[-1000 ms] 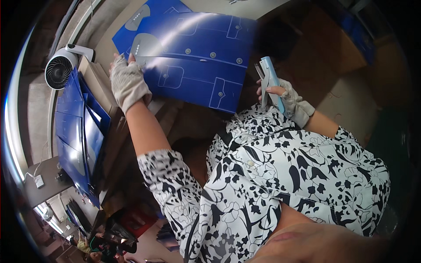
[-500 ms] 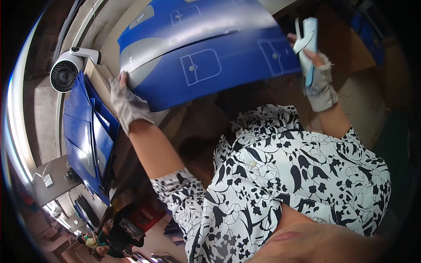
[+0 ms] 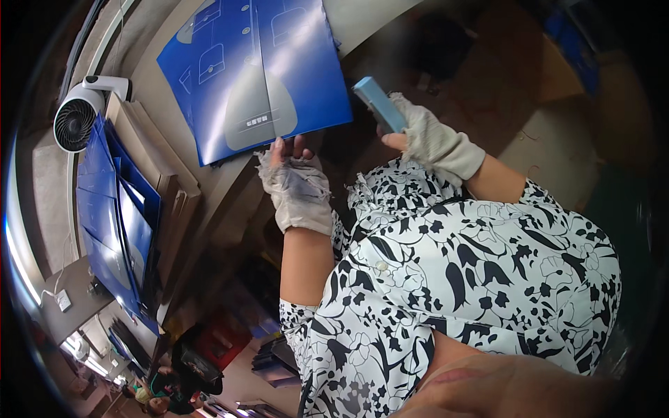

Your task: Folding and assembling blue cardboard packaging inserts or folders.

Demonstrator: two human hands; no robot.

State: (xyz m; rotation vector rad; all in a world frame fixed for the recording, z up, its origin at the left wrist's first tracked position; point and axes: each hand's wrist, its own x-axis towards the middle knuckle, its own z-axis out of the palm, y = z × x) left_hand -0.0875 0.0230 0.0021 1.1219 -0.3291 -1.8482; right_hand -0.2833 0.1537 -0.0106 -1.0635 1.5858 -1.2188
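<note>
Half a second back the big blue printed card sheet (image 3: 258, 73) was lifted and bowed in the air; now it lies flat on the tan worktop (image 3: 150, 49), and the right hand has come down from up high to just beside the sheet's right edge. Going left to right from where I stand: a small white desk fan (image 3: 78, 120) sits at the worktop's far left, with a stack of more blue sheets (image 3: 115, 223) standing on edge below it. Next, the left hand (image 3: 298, 189), in a worn fingerless glove, has its bare fingertips lightly spread and pressed on the flat sheet's lower edge. Further right, the right hand (image 3: 432, 139), gloved too, has its fingers curled tight around a slim light-blue tool (image 3: 380, 104). To my eye the sheet wants pinning flat and square by that left hand before the tool meets it, pressure kept close to the edge so it cannot slide or bow.
</note>
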